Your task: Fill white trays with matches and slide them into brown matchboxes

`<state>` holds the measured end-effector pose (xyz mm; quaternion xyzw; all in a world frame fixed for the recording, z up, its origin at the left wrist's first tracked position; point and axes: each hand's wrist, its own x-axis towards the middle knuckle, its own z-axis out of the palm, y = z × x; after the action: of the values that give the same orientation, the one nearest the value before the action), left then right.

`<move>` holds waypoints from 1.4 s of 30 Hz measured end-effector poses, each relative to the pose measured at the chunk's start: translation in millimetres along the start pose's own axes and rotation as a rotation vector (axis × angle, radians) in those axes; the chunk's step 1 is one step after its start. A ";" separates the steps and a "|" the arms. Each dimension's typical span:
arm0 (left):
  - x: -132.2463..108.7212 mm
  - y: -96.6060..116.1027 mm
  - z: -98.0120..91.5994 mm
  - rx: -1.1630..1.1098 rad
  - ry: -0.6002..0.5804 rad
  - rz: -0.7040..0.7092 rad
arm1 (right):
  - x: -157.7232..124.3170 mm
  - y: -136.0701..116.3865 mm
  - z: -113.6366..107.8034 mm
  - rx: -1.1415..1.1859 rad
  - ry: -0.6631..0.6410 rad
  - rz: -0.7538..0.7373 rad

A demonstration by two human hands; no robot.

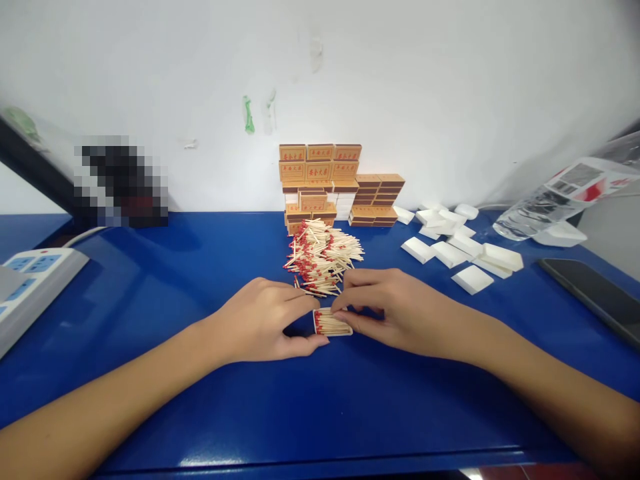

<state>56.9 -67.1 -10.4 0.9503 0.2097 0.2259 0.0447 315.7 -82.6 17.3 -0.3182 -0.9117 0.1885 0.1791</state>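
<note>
A small white matchbox tray (349, 333) lies on the blue table, filled with red-headed matches (327, 325). The thumb and index finger of my left hand (267, 323) grip it around its left end. Over the right part of the tray, my right hand (395, 307) is closed in a pinch, its fingertips on the matches; how many it pinches is hidden. Just behind the tray rises a loose heap of matches (325, 257), their red heads mostly to the left.
Stacked matchboxes (320, 170) stand against the wall behind the heap. Several white trays (450, 253) lie scattered to the right, near a tilted plastic bottle (555, 200) and a phone (590, 293). At the left edge is a power strip (45, 283).
</note>
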 end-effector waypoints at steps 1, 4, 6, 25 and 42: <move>-0.1 0.2 -0.1 -0.004 -0.004 -0.004 | -0.3 2.2 -3.1 -0.023 0.046 0.010; -0.7 0.5 -0.4 -0.019 -0.018 -0.021 | -1.4 11.5 -15.1 -0.136 0.140 0.101; -0.9 0.5 -0.9 -0.025 -0.028 -0.033 | -2.3 17.3 -21.3 -0.203 0.112 0.187; 0.0 1.8 -1.9 -0.006 -0.057 -0.055 | 1.5 18.2 -9.4 -0.179 -0.002 0.326; -0.6 8.1 -1.2 0.009 -0.016 0.016 | 6.3 8.1 0.9 -0.080 0.201 0.141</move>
<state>58.9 -74.7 -8.1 0.9539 0.2028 0.2175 0.0402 314.9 -72.8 14.1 -0.4057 -0.8712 0.1313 0.2431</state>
